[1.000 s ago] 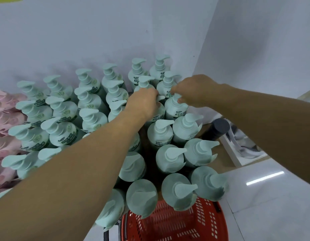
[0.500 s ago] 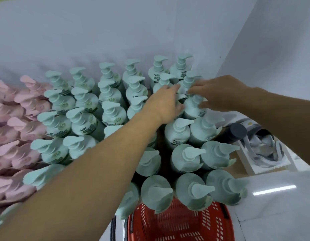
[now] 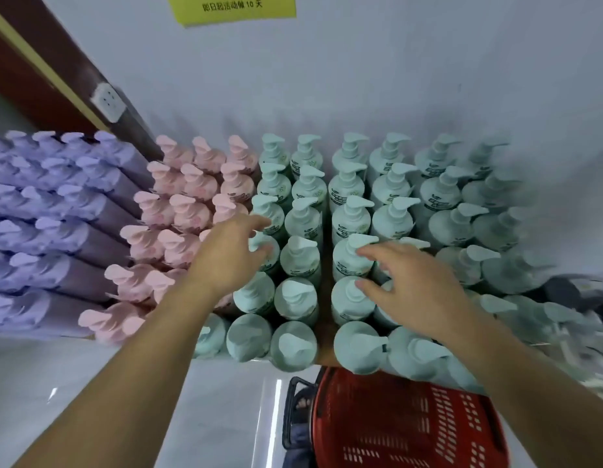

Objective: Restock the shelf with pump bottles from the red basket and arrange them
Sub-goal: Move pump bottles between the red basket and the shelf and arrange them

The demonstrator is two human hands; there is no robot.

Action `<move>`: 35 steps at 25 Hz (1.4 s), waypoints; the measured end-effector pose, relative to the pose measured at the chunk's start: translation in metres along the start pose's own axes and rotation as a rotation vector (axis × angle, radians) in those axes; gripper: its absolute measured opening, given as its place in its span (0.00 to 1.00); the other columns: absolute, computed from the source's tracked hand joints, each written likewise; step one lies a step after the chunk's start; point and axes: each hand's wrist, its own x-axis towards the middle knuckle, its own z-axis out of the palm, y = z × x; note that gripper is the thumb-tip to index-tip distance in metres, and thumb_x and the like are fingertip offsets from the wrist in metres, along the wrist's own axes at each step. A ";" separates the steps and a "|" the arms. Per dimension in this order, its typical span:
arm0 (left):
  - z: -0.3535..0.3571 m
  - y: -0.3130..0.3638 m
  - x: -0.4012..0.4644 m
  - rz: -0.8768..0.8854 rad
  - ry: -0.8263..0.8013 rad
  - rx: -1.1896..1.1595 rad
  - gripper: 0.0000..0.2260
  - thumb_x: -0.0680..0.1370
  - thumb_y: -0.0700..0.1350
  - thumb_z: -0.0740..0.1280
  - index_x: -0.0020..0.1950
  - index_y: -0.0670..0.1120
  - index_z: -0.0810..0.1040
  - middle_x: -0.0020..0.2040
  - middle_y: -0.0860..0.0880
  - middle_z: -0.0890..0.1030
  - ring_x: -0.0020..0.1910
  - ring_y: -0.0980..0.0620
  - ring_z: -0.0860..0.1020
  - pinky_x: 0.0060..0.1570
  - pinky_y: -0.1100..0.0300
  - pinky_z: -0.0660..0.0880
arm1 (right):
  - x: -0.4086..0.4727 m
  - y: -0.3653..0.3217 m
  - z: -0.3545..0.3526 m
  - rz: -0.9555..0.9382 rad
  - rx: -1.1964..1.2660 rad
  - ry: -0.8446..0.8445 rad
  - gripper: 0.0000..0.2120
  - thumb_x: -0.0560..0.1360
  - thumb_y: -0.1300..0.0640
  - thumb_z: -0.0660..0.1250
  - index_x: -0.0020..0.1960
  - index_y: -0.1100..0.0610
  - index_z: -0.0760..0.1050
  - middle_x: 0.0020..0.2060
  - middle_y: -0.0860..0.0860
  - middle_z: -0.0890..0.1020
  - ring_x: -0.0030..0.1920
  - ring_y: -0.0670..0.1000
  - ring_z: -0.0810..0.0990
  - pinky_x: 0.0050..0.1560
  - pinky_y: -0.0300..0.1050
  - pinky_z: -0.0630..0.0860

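Several mint-green pump bottles (image 3: 302, 256) stand in rows on the shelf, split by a narrow gap (image 3: 326, 251) down the middle. My left hand (image 3: 227, 256) hovers with fingers spread over the left group, its fingertips at a bottle's pump head (image 3: 263, 243). My right hand (image 3: 413, 288) is spread over the right group, fingertips touching the pump (image 3: 359, 243) of a bottle beside the gap. Neither hand grips anything. The red basket (image 3: 408, 423) sits on the floor below the shelf edge, and no bottle shows in it.
Pink pump bottles (image 3: 188, 211) stand left of the green ones, and purple bottles (image 3: 50, 211) lie further left. A white wall with a yellow notice (image 3: 232, 8) backs the shelf. Dark items (image 3: 577, 292) sit at the far right. Glossy floor (image 3: 91, 383) lies below.
The view swung left, bringing pink and purple bottles into sight. Both hands drew back from the far rows toward the middle rows, and their fingers spread out.
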 end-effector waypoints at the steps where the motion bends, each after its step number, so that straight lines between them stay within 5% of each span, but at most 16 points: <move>1: 0.005 -0.004 0.008 0.036 -0.053 0.060 0.19 0.78 0.46 0.69 0.69 0.49 0.76 0.64 0.49 0.78 0.60 0.48 0.77 0.58 0.54 0.74 | 0.004 -0.003 0.012 0.006 -0.080 -0.047 0.24 0.78 0.40 0.64 0.72 0.43 0.70 0.65 0.41 0.77 0.63 0.48 0.75 0.64 0.48 0.69; 3: 0.018 -0.004 0.026 0.128 -0.148 0.154 0.21 0.78 0.47 0.68 0.71 0.49 0.74 0.66 0.47 0.76 0.64 0.45 0.75 0.58 0.52 0.73 | 0.009 -0.005 0.033 0.016 -0.253 -0.142 0.24 0.79 0.39 0.61 0.74 0.43 0.68 0.66 0.42 0.76 0.67 0.49 0.72 0.69 0.49 0.62; 7: 0.049 0.003 0.055 0.241 -0.350 0.283 0.21 0.77 0.47 0.68 0.71 0.48 0.73 0.65 0.44 0.76 0.64 0.41 0.75 0.58 0.50 0.73 | 0.017 0.002 0.058 0.015 -0.360 -0.189 0.20 0.81 0.44 0.60 0.72 0.43 0.69 0.64 0.43 0.77 0.63 0.50 0.76 0.63 0.47 0.65; 12: 0.066 -0.003 0.076 0.399 -0.347 0.413 0.05 0.75 0.37 0.63 0.46 0.45 0.77 0.46 0.44 0.79 0.48 0.40 0.79 0.40 0.51 0.73 | 0.022 0.008 0.066 -0.090 -0.367 -0.245 0.18 0.82 0.50 0.62 0.72 0.48 0.71 0.63 0.45 0.77 0.57 0.50 0.78 0.52 0.43 0.72; 15: 0.063 -0.003 0.079 0.486 -0.378 0.444 0.08 0.74 0.35 0.63 0.39 0.45 0.69 0.39 0.46 0.74 0.44 0.41 0.77 0.37 0.52 0.69 | 0.025 0.008 0.062 -0.148 -0.391 -0.243 0.17 0.83 0.51 0.62 0.71 0.50 0.72 0.62 0.46 0.78 0.58 0.49 0.77 0.53 0.43 0.73; 19: 0.058 -0.007 0.079 0.530 -0.430 0.441 0.03 0.76 0.39 0.65 0.48 0.45 0.75 0.50 0.44 0.79 0.50 0.41 0.79 0.45 0.48 0.76 | 0.028 0.001 0.048 -0.132 -0.380 -0.256 0.22 0.79 0.41 0.64 0.70 0.47 0.74 0.60 0.44 0.79 0.57 0.49 0.79 0.53 0.44 0.73; 21: 0.054 -0.007 0.084 0.514 -0.376 0.351 0.15 0.76 0.51 0.68 0.62 0.49 0.77 0.58 0.48 0.78 0.57 0.45 0.77 0.49 0.52 0.75 | 0.043 0.004 0.036 -0.019 -0.249 -0.042 0.24 0.75 0.34 0.65 0.65 0.45 0.77 0.56 0.42 0.81 0.53 0.49 0.81 0.48 0.45 0.74; 24: 0.051 0.001 0.111 0.348 -0.144 0.139 0.25 0.75 0.58 0.69 0.68 0.48 0.73 0.60 0.48 0.74 0.62 0.46 0.73 0.50 0.53 0.71 | 0.091 0.019 0.020 0.168 -0.128 0.219 0.19 0.77 0.41 0.66 0.64 0.49 0.78 0.54 0.46 0.81 0.52 0.51 0.81 0.47 0.46 0.74; 28: 0.064 0.008 0.143 0.259 -0.234 0.344 0.09 0.76 0.48 0.69 0.47 0.43 0.73 0.45 0.45 0.74 0.51 0.41 0.78 0.40 0.53 0.68 | 0.148 0.038 0.024 0.232 -0.410 -0.058 0.26 0.81 0.44 0.61 0.76 0.51 0.66 0.70 0.52 0.74 0.69 0.58 0.70 0.68 0.56 0.65; 35: 0.064 0.005 0.152 0.447 -0.206 0.421 0.07 0.78 0.38 0.64 0.42 0.45 0.70 0.38 0.44 0.71 0.45 0.38 0.77 0.38 0.53 0.65 | 0.172 0.041 0.020 -0.031 -0.475 -0.218 0.19 0.81 0.45 0.64 0.71 0.46 0.71 0.59 0.52 0.82 0.57 0.58 0.80 0.53 0.53 0.77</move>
